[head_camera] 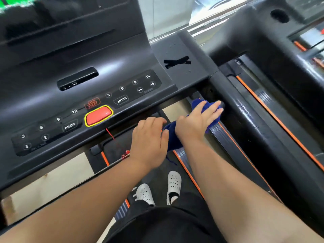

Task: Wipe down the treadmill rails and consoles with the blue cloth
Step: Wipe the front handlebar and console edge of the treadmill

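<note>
Right hand: lying flat with fingers spread, pressing the cloth below the console, beside the rail
Left hand: loosely curled, touching the cloth's near end; grip unclear
Cloth: stretching between both hands

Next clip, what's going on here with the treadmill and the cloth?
A person stands on a treadmill, looking down at the console. Both hands are on a blue cloth just below the console's right end. The right hand presses it flat against the base of the right handrail, fingers spread; the left hand grips its trailing end. The red stop button is untouched. A neighbouring treadmill sits to the right.
</note>
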